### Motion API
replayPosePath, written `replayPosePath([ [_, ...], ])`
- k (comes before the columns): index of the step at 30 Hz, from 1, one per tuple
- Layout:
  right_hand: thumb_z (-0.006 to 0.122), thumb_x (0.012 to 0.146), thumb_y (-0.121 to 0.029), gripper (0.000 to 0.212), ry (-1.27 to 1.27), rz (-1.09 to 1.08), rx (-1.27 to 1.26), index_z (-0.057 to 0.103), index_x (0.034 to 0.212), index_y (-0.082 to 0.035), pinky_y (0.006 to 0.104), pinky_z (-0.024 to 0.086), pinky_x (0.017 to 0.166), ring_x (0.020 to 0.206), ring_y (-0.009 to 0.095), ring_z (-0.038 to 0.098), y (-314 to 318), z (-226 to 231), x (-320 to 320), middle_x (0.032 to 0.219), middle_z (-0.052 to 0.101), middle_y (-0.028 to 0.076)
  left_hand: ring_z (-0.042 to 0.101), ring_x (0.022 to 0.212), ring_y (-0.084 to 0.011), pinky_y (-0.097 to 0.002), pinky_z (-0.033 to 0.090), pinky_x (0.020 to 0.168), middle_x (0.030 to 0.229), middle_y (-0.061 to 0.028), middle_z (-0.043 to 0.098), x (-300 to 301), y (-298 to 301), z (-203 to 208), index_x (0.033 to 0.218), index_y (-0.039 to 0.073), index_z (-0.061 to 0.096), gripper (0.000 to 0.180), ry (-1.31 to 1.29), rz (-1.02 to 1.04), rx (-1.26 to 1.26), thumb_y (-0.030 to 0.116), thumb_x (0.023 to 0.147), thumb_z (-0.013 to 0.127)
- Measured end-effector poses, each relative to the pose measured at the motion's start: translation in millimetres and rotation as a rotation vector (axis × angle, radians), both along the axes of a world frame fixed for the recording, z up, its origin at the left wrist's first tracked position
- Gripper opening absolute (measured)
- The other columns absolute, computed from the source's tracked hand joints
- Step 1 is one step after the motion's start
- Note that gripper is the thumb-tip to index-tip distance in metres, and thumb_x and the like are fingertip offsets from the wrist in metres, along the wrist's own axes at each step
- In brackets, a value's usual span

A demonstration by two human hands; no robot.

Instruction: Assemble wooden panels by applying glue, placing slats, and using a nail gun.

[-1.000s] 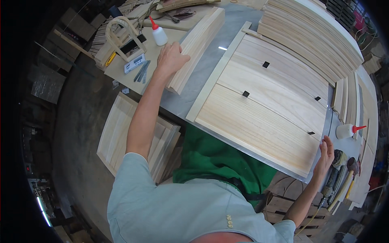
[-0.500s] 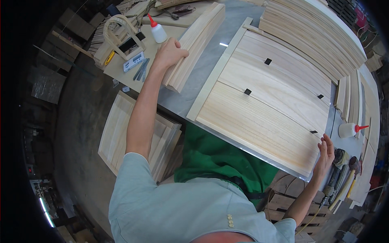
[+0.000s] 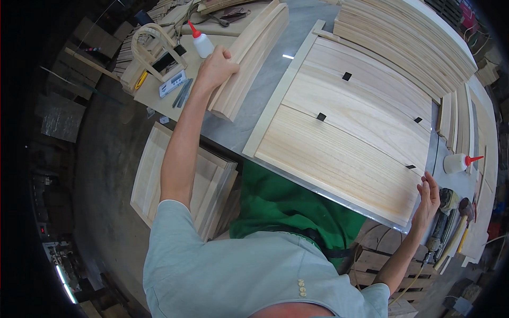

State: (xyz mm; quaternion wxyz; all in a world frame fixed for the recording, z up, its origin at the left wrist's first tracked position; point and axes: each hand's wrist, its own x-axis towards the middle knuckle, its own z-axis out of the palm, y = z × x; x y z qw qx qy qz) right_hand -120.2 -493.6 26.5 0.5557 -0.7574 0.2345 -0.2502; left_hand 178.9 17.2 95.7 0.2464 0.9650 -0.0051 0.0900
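Note:
My left hand (image 3: pixel 216 70) is closed over the left side of a bundle of long pale wooden strips (image 3: pixel 249 63), fingers curled down and thumb pointing right across them. In front of me lies a wide wooden panel (image 3: pixel 339 153) of several boards, with a few small black tabs along its joints. A pale strip (image 3: pixel 283 90) runs down the panel's left edge, and another strip (image 3: pixel 379 63) along its far edge. My right hand (image 3: pixel 428 200) rests loosely at the panel's near right corner, fingers slightly bent and apart, gripping nothing I can see.
A tall stack of boards (image 3: pixel 403 42) stands beyond the panel. Glue bottles with red tips stand at left (image 3: pixel 202 45) and right (image 3: pixel 455 163). A hammer (image 3: pixel 464 209) and a power tool (image 3: pixel 442 225) lie at right. Panels (image 3: pixel 204 180) are stacked below the table's left edge.
The view has shifted slightly. My left hand stays on the strips and my right hand at the panel's corner; no object has clearly moved.

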Motion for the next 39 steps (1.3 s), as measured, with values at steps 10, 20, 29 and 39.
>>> replayPosePath([
  [10,0.056,0.094,-0.017,0.031,-0.033,-0.079,0.035,0.059,0.12,0.001,0.0291,0.05,0.084,0.105,0.017,0.059,-9,3,-26,0.118,0.062,0.011,0.05,0.094,-0.0179,-0.0303,0.041,0.085,0.095,-0.008,0.051,-99,-47,24,0.098,0.002,0.049,0.031,-0.097,-0.405,-0.134,0.002,0.07,0.063],
  [20,0.058,0.093,-0.016,0.028,0.107,-0.295,0.118,0.061,0.115,0.001,0.0236,0.049,0.073,0.089,0.01,0.059,-14,-22,-50,0.104,0.064,0.005,0.052,0.094,-0.0331,-0.038,0.044,0.083,0.099,-0.0143,0.052,-158,-190,-40,0.095,0.005,0.05,0.037,0.389,-1.226,-0.032,0.006,0.066,0.073],
  [29,0.064,0.084,-0.013,0.028,0.234,-0.297,-0.216,0.062,0.109,0.002,0.0268,0.048,0.069,0.074,0.013,0.058,-22,-43,-47,0.083,0.063,0.007,0.047,0.111,-0.0349,-0.0395,0.04,0.095,0.119,-0.0163,0.049,-138,-197,-41,0.097,0.006,0.051,0.048,0.191,-1.198,0.054,0.017,0.063,0.082],
  [39,0.062,0.085,-0.014,0.026,0.136,-0.276,-0.412,0.063,0.106,0.001,0.0317,0.049,0.072,0.077,0.022,0.061,-40,9,-3,0.091,0.064,0.014,0.046,0.114,-0.0357,-0.0434,0.04,0.097,0.128,-0.0162,0.048,-164,-220,-59,0.118,0.003,0.054,0.058,-0.049,-1.25,0.026,0.013,0.066,0.077],
])
